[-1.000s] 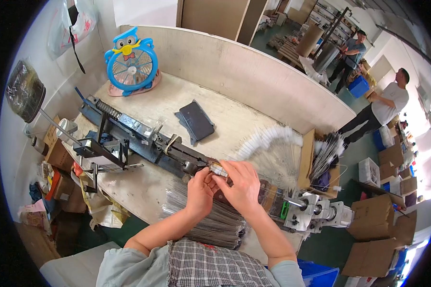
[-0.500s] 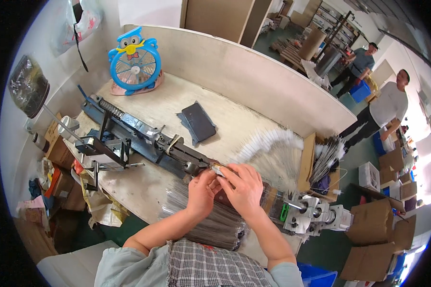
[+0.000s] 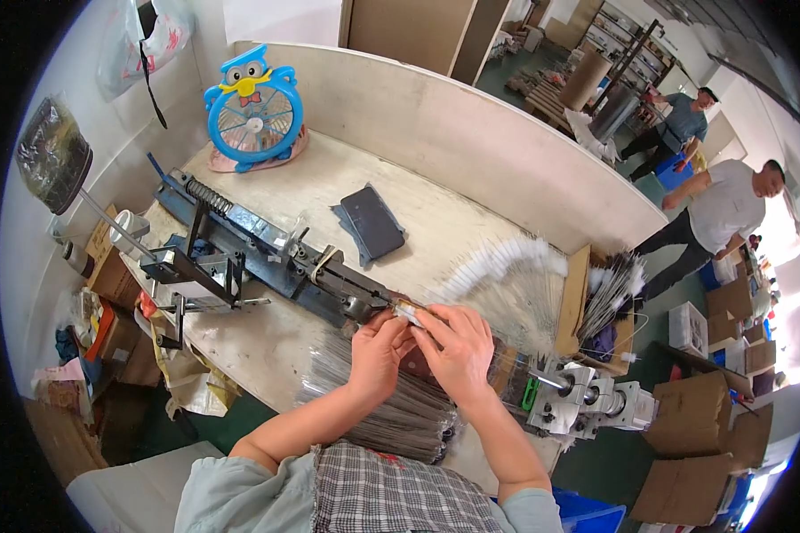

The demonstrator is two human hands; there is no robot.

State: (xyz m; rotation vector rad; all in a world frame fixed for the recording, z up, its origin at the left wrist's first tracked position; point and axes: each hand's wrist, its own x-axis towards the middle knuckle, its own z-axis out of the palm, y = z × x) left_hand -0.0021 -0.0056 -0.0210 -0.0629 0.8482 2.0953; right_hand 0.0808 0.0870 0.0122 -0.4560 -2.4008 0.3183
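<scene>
My left hand [image 3: 378, 357] and my right hand [image 3: 456, 349] meet at the near end of a long dark metal bench fixture [image 3: 280, 253]. Between their fingertips is a small white piece [image 3: 408, 313], pinched from both sides; its exact kind is too small to make out. Both hands have closed fingers. Under my wrists lies a thick bundle of thin grey wires [image 3: 391, 409]. Beyond my right hand, white-tipped thin wires [image 3: 507, 280] are fanned out on the worktable [image 3: 302, 178].
A blue cartoon-shaped fan [image 3: 254, 115] stands at the back left. A dark flat pad [image 3: 371, 224] lies mid-table. At right are a silver clamp mechanism [image 3: 587, 400] and a cardboard box of wires [image 3: 587, 311]. Two people [image 3: 720, 209] are beyond the partition [image 3: 471, 124].
My hands stay at nearly the same spot, fingers shifting slightly around the white piece. The nearer person in the background has moved and reaches an arm toward the partition.
</scene>
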